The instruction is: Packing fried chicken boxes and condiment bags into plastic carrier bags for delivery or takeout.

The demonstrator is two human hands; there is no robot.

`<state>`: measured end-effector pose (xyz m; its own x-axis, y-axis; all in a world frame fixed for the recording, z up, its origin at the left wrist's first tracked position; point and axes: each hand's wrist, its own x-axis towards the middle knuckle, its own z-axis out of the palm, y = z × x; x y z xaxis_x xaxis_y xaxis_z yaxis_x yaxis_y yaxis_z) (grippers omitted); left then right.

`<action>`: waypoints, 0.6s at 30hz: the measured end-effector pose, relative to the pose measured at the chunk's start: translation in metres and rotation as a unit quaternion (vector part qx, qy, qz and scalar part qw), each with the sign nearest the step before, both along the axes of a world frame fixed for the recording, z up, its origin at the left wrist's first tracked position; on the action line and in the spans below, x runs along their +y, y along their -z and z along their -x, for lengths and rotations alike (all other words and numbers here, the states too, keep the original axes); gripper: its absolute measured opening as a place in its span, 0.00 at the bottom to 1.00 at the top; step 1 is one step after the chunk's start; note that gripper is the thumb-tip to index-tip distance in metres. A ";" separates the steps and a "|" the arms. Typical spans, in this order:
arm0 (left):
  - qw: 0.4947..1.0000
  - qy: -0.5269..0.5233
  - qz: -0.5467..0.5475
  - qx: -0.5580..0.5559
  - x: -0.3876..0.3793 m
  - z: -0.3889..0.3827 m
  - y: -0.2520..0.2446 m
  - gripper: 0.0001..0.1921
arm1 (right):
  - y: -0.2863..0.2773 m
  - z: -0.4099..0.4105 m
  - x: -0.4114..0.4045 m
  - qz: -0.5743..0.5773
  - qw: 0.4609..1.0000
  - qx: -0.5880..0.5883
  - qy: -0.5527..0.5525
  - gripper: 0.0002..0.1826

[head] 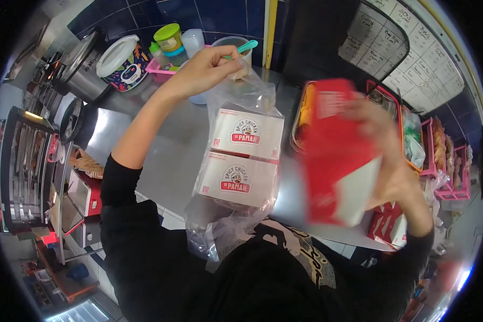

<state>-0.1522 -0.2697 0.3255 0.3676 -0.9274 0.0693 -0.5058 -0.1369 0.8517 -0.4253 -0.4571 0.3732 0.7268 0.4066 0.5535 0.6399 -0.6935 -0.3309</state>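
My left hand (217,66) pinches the far edge of a clear plastic bag (261,94) above the metal counter. Inside the bag, two white paper food boxes (247,135) with printed red logos lie one behind the other. My right hand (388,165) grips a red and white paper carton (330,161) to the right of the bag, both blurred. The carton hides part of the counter and of a container with yellow contents (304,110). Near my body, the bag's loose end (221,225) bunches up.
On the steel counter (161,161) stand a patterned rice cooker (124,66), a large metal pot (82,68) and a tub with a turquoise-handled utensil (247,46). More red and white cartons (390,225) sit at the right front. Pink baskets (453,173) are at far right.
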 end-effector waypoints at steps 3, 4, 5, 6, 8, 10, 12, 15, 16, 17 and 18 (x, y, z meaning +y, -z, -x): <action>0.999 0.029 0.045 -0.009 -0.001 0.001 -0.005 0.09 | 0.028 -0.058 0.064 0.017 0.980 -0.049 -0.194 0.34; 0.996 0.032 0.062 -0.050 0.003 -0.001 -0.007 0.11 | 0.044 -0.068 0.081 0.038 0.980 -0.028 -0.195 0.40; 0.996 0.028 0.063 -0.056 0.009 -0.003 -0.012 0.11 | 0.051 -0.076 0.092 0.028 0.976 -0.043 -0.213 0.48; 0.993 0.041 0.053 -0.101 0.015 -0.006 -0.012 0.09 | 0.055 -0.082 0.092 0.064 0.974 0.005 -0.215 0.48; 0.982 0.040 0.012 -0.184 0.034 -0.003 -0.020 0.08 | 0.066 -0.089 0.085 0.100 0.966 0.052 -0.231 0.48; 0.979 0.027 0.016 -0.203 0.043 0.000 -0.021 0.08 | 0.080 -0.089 0.073 0.302 0.935 0.089 -0.163 0.52; 0.978 0.019 -0.002 -0.208 0.037 0.009 -0.025 0.08 | 0.096 -0.087 0.072 0.390 0.899 0.126 -0.152 0.52; 0.969 0.025 0.072 -0.233 0.028 0.012 -0.025 0.08 | 0.107 -0.087 0.085 0.486 0.848 0.156 -0.140 0.51; 0.977 0.035 0.035 -0.208 0.026 0.014 -0.031 0.10 | 0.108 -0.087 0.090 0.497 0.842 0.156 -0.141 0.51; 0.977 0.035 0.035 -0.208 0.028 0.015 -0.030 0.10 | 0.108 -0.090 0.095 0.497 0.842 0.156 -0.141 0.51; 0.976 0.043 0.070 -0.204 0.030 0.020 -0.029 0.14 | 0.109 -0.094 0.100 0.496 0.846 0.139 -0.137 0.50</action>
